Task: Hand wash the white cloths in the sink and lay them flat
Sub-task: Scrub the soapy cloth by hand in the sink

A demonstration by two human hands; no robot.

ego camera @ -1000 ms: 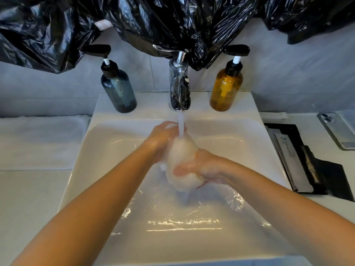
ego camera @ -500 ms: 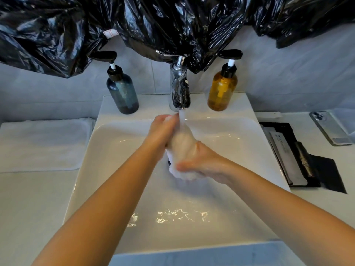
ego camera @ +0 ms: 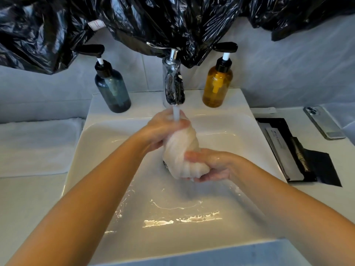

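Left hand (ego camera: 163, 131) gripping top of twisted white cloth (ego camera: 181, 152), right hand (ego camera: 213, 166) clasping its bottom, under tap (ego camera: 173, 87) stream

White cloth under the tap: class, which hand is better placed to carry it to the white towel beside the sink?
Left, probably. The left hand grips the white cloth on the side nearer the white towel; the right hand holds its lower end, farther away.

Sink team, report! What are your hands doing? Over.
Left hand and right hand both grip white cloth. Cloth bunched under running tap. Nothing blocking.
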